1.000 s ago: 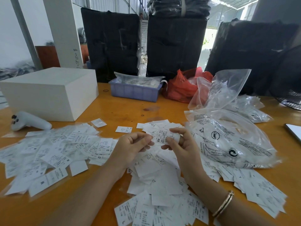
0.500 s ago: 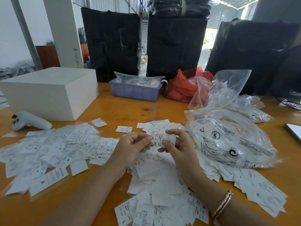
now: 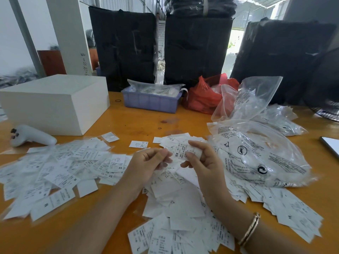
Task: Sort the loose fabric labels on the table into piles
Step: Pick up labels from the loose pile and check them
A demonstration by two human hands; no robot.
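the left hand (image 3: pixel 146 162) hides whatever its curled fingers grip. labels (image 3: pixel 45 180) near the table's (image 3: pixel 128 123) left edge are blurred, their print unreadable. a flat device (image 3: pixel 331 146) and a fan grille (image 3: pixel 328 111) are cut off at the right edge.

Right hand (image 3: pixel 203 160) tips the XS label (image 3: pixel 185 151) over, print now facing up, thumb sliding along its lower edge; left hand (image 3: pixel 146 164) lets its fingertips drift off the label's end.
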